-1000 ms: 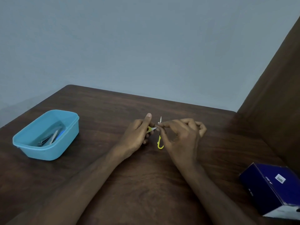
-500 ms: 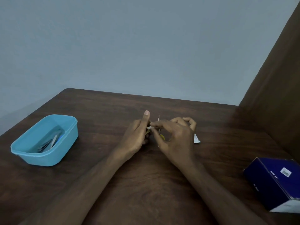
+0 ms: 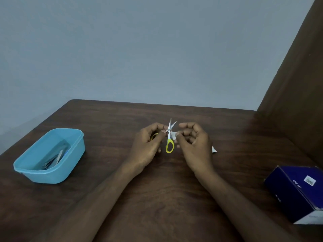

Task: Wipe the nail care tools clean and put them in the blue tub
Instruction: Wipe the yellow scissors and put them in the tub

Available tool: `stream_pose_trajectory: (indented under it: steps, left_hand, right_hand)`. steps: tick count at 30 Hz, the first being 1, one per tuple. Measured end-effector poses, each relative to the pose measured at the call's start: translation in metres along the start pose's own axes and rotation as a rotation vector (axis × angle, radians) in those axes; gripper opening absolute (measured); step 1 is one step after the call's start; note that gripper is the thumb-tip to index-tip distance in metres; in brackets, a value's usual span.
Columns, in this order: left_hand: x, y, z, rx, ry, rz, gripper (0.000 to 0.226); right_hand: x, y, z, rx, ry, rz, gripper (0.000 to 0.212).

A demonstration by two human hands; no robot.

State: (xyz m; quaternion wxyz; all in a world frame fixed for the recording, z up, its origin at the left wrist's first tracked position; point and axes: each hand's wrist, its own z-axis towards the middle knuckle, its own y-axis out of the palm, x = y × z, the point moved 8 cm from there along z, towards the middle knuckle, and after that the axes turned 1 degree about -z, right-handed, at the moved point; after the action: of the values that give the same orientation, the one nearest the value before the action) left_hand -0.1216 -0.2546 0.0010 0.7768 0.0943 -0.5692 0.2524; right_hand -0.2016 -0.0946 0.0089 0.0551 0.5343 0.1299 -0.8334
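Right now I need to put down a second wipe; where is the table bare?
Bare wood lies between the blue tub and the left hand, and along the far edge of the table. Crowded: the middle, where both hands work the scissors, and the near right by the dark blue box.

Both forearms are reaching in over the table (image 3: pixel 122 198). Left hand (image 3: pixel 148 145) is pinching the scissors (image 3: pixel 169 137) near the pivot; right hand (image 3: pixel 192 144), fingers curled, is pinching a white wipe (image 3: pixel 173 135) beside them.
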Motion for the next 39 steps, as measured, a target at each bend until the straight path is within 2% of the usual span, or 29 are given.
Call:
stream_pose_trajectory:
  steps: [4,8,10,16,21,31,39]
  left_hand:
    - [0.013,-0.006,-0.002,0.097,0.109,0.085,0.015]
    - [0.010,-0.018,0.000,0.225,0.064,0.082,0.013]
    - [0.009,-0.021,0.001,0.245,0.068,0.094,0.013]
    - [0.028,-0.022,-0.005,0.281,0.235,0.133,0.011]
    - [0.039,-0.010,-0.008,0.160,0.367,0.264,0.024]
    - [0.041,0.004,-0.011,0.006,0.385,0.267,0.022]
    - [0.041,0.013,-0.012,-0.088,0.417,0.276,0.026]
  right_hand:
    - [0.000,0.001,0.001,0.006,0.019,0.032,0.026]
    - [0.002,-0.002,0.000,0.029,0.032,0.016,0.027]
    - [0.002,0.002,-0.001,-0.015,0.049,0.052,0.026]
    - [0.008,0.011,-0.005,-0.088,0.165,0.159,0.024]
    - [0.010,0.018,-0.004,-0.134,0.293,0.407,0.018]
    - [0.006,0.001,0.005,-0.038,0.144,0.167,0.021]
    - [0.016,-0.003,0.007,-0.022,0.188,0.116,0.028]
